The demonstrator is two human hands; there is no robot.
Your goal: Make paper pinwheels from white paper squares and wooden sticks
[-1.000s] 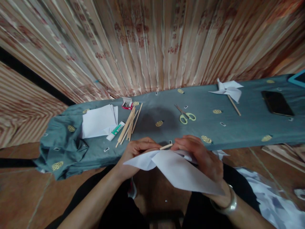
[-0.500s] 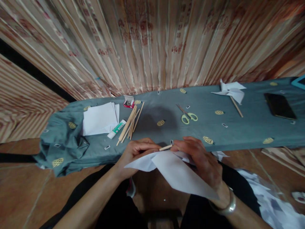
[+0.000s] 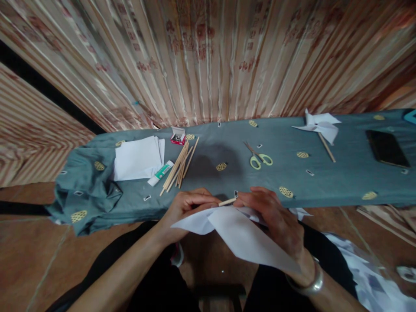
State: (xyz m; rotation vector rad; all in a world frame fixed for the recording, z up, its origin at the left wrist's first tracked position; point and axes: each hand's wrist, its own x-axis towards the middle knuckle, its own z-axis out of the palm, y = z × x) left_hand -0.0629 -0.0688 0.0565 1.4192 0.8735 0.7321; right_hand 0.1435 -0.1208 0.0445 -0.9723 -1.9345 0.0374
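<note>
Right now both hands are working close together just off the near edge of the cloth-covered table (image 3: 341, 182), over the lap. The left hand (image 3: 186, 207) is closing its fingertips on one end of a thin wooden stick (image 3: 226, 201), and the right hand (image 3: 276, 219) is pinching the other end while also gripping the folded white paper (image 3: 247, 236) that is draping down beneath both; so each hand is clamped, the left on the stick and the right on stick and paper together. The paper's folds are gathering right where the stick is passing between the two thumbs.

To my eye, doing this well is a matter of keeping the stick level and the gathered paper points stacked squarely against it, with the right thumb pressing them flat so none is slipping out. The left fingers should be staying near the stick's tip, steadying rather than bending it, since it looks slender enough to snap.

Farther off, a bundle of spare sticks (image 3: 178, 167) is lying left of centre, beside a glue tube (image 3: 160, 173), a stack of white sheets (image 3: 138, 158) and a small red box of pins (image 3: 177, 138). Green-handled scissors (image 3: 258, 157) are resting near the middle, with a finished paper pinwheel (image 3: 320, 125) and a dark phone (image 3: 386, 148) at the far right.
</note>
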